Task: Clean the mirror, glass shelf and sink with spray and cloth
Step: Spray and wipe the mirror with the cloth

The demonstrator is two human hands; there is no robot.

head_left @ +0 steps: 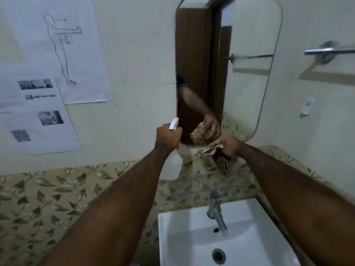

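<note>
A tall rounded mirror (247, 77) hangs on the wall above a glass shelf (201, 181) and a white sink (184, 239). My left hand (168, 138) grips a white spray bottle (172, 162) by its trigger head, nozzle pointing toward the mirror's lower left edge. My right hand (228, 145) holds a crumpled striped brown cloth (221, 158) pressed against the mirror's bottom edge, with part of the cloth hanging down over the shelf. The mirror reflects that hand and the cloth.
A metal tap (216, 210) rises at the back of the sink. Paper sheets (38, 77) are stuck on the wall at the left. A chrome towel rail (328, 50) and a small white hook (307, 105) sit on the wall at the right.
</note>
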